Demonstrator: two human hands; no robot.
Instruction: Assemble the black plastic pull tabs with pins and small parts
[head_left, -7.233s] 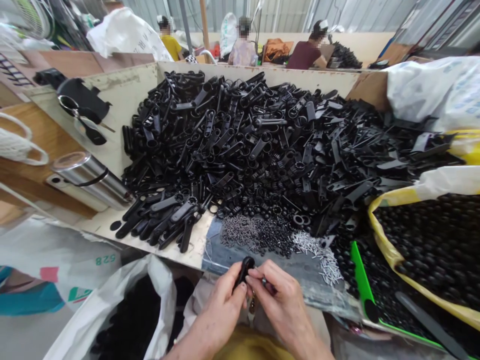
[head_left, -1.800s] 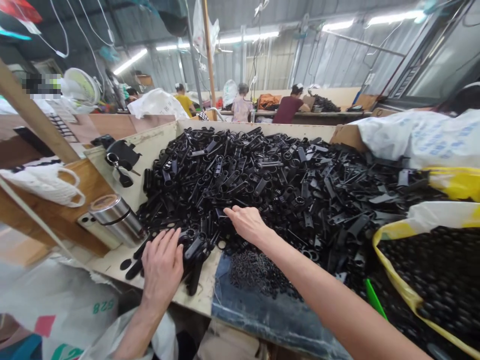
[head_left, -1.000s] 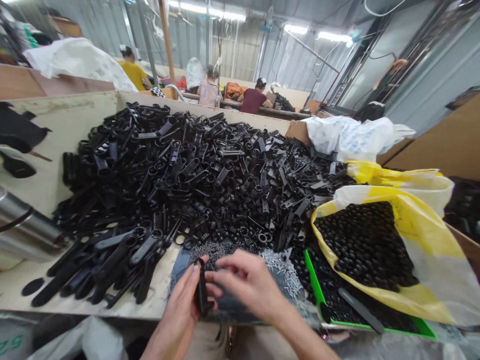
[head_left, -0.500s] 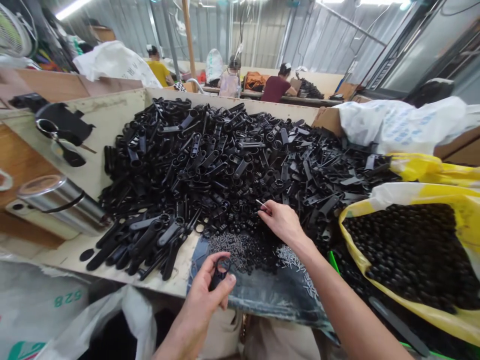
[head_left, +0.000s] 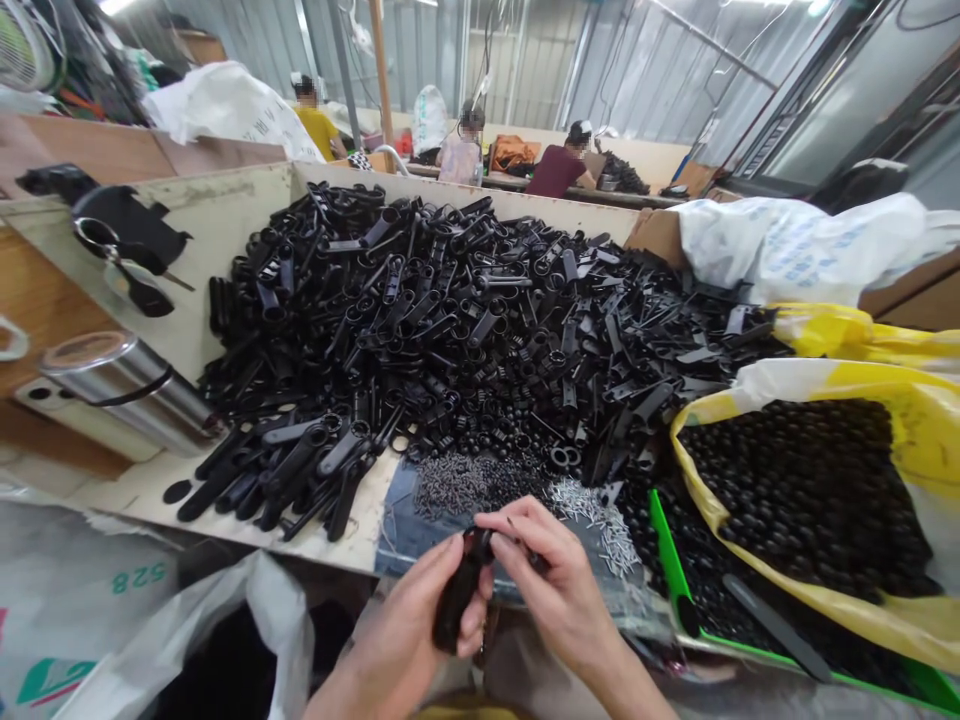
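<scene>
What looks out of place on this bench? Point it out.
Two things stand out: loose silver pins lie scattered over the worn blue cloth with no container, and a long black plastic strip lies across the round black beads in the green tray, unlike the pieces around it.

Pale plywood bin (head_left: pixel 225 200): brushed-steel cylindrical flask (head_left: pixel 127 395) outside L wall, yellow-and-white plastic sack of round black beads (head_left: pixel 922 440) at R, bright-green-rimmed tray (head_left: pixel 671 550) just beside sack, white woven sack (head_left: pixel 795 245) behind it, maroon-shirted co-worker (head_left: pixel 556 172) far beyond bin.
</scene>
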